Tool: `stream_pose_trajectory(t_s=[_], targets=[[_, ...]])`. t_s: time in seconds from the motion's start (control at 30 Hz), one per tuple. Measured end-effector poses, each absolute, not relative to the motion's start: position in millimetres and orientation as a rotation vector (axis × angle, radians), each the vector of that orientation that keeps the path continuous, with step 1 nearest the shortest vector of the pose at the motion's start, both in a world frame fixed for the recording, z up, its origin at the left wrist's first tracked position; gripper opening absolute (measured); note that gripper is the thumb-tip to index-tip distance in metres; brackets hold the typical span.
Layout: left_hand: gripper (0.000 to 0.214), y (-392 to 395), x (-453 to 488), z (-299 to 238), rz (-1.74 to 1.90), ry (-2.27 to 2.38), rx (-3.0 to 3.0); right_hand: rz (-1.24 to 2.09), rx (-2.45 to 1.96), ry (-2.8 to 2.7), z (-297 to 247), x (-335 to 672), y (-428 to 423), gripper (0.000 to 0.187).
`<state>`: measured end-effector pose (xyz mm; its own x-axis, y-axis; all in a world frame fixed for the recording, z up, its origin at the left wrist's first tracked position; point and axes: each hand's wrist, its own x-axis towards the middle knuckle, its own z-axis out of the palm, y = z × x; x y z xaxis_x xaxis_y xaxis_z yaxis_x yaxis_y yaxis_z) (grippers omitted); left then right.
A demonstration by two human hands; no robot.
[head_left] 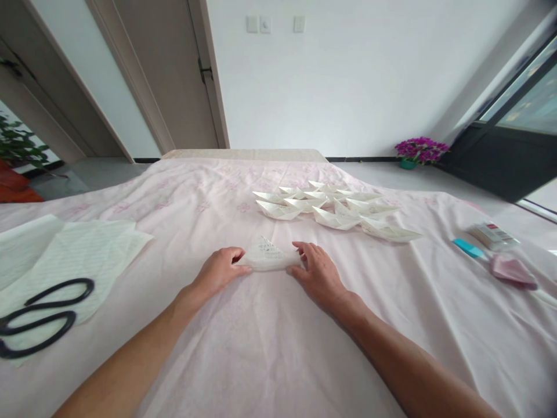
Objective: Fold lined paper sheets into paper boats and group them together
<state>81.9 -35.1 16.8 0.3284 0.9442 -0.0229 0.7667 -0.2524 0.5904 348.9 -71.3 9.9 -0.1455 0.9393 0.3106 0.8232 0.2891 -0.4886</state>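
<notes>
Between my two hands is a folded paper boat (pixel 270 254), white with dark writing on its pointed middle, held just over the pink cloth. My left hand (pixel 221 266) pinches its left end between thumb and fingers. At the other end, my right hand (pixel 317 268) grips it with the thumb in front and the fingers behind. Beyond my hands, a cluster of several finished paper boats (pixel 335 217) sits on the cloth, slightly to the right.
Sheets of written paper (pixel 96 249) lie at the left, with black-handled scissors (pixel 43 316) on them. At the right are a small packet (pixel 491 236), a blue item (pixel 467 248) and a pink cloth piece (pixel 513 271). The pink bedspread (pixel 261 348) is wrinkled.
</notes>
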Motion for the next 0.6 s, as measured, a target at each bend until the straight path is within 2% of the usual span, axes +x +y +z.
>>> stream_pose_trajectory(t_s=[0.03,0.13,0.17,0.23,0.37,0.5,0.6], targets=[[0.015,-37.3,82.9,16.5,0.561,1.517,2.173,0.306,-1.534,-1.991,9.4,349.5,-70.3,0.039],[0.012,-37.8,85.1,16.3,0.9,1.466,2.467,0.299,-1.402,-2.034,10.3,348.0,-68.6,0.01],[0.013,-35.3,85.3,16.1,0.993,1.42,2.554,0.253,-1.367,-2.068,11.3,346.4,-68.6,0.009],[0.012,-27.7,85.2,14.7,1.085,1.356,2.693,0.119,-1.323,-2.159,13.2,342.5,-68.9,0.013],[0.006,-20.7,84.7,11.5,0.963,1.312,2.863,-0.093,-1.325,-2.325,13.8,337.7,-70.4,0.011],[0.016,-42.9,85.6,13.8,0.956,1.296,2.916,-0.095,-1.353,-2.374,11.3,337.4,-71.9,0.012],[0.01,-63.0,88.5,15.0,0.825,1.133,2.984,-0.062,-1.357,-2.379,10.8,336.6,-72.5,0.014]])
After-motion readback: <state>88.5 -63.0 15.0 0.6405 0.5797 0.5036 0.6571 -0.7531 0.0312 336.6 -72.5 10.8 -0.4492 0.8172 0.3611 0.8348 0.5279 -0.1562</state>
